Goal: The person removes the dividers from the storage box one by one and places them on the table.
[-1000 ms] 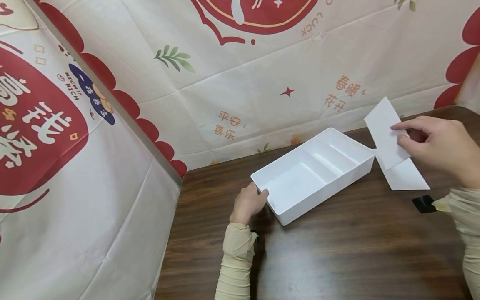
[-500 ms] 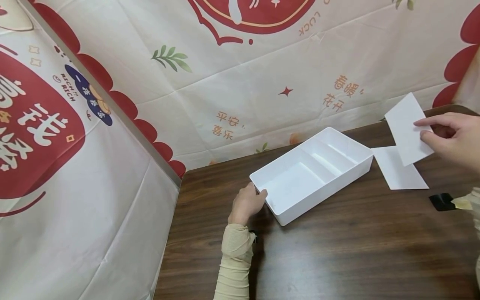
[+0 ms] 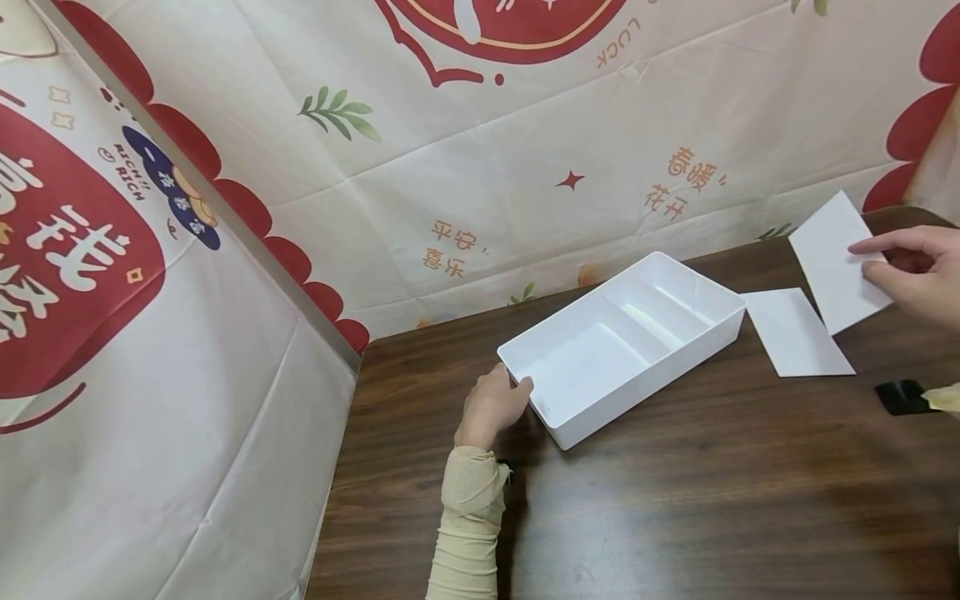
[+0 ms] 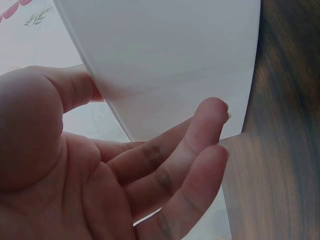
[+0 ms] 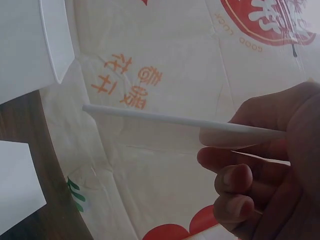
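Observation:
A white tray (image 3: 652,383) with raised dividers across its inside lies at an angle on the table. My left hand (image 3: 491,408) grips its near-left end, thumb over the rim; in the left wrist view the curled fingers lie along the tray's outside (image 4: 165,45). At the right, my right hand (image 3: 915,267) pinches a thin white rectangular panel (image 3: 836,258) by its right edge, tilted up. The right wrist view shows this panel (image 5: 150,117) edge-on between thumb and fingers. A second white panel (image 3: 802,333) lies flat between the tray and the right hand.
A dark wood-grain table (image 3: 675,508) carries everything. Behind it hangs a printed cloth (image 3: 465,175), and another printed cloth (image 3: 247,450) closes off the left side. A black tab (image 3: 902,397) sticks out from the right wrist.
My right hand has moved right with its panel, away from the tray, uncovering the flat panel. The left hand keeps its hold on the tray, which has stayed in place.

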Demonstrator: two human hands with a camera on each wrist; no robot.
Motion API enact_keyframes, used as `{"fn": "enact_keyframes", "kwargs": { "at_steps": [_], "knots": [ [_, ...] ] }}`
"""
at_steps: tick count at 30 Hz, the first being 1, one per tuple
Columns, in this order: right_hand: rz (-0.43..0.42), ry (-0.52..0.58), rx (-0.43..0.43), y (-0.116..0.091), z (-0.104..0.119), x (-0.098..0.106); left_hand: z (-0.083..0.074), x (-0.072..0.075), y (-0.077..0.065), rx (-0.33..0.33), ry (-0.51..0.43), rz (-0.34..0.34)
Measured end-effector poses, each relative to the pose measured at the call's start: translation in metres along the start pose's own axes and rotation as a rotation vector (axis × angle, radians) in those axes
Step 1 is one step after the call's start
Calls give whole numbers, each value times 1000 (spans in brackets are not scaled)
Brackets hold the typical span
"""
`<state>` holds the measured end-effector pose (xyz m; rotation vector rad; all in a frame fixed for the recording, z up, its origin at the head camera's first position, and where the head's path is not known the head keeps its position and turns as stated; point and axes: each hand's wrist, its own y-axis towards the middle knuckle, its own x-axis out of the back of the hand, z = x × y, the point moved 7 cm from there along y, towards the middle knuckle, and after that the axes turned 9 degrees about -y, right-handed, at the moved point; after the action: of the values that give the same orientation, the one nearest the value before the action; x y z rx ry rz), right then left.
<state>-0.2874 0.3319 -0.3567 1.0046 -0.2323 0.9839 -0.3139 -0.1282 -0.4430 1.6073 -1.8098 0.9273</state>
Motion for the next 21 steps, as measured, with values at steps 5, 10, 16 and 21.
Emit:
{"fn": "enact_keyframes", "kwargs": {
  "at_steps": [5,10,16,21],
  "knots": [
    [16,17,-58,1,-14,1,0,-1,-1,-2,-1,3],
    [29,2,-98,0,-24,1,1,-1,-1,7,-4,0],
    [55,-12,-101,0,-30,-2,1,-1,-1,9,-3,0],
    [51,15,-98,-1,-37,-3,0,0,-1,11,-2,2]
  ]
}}
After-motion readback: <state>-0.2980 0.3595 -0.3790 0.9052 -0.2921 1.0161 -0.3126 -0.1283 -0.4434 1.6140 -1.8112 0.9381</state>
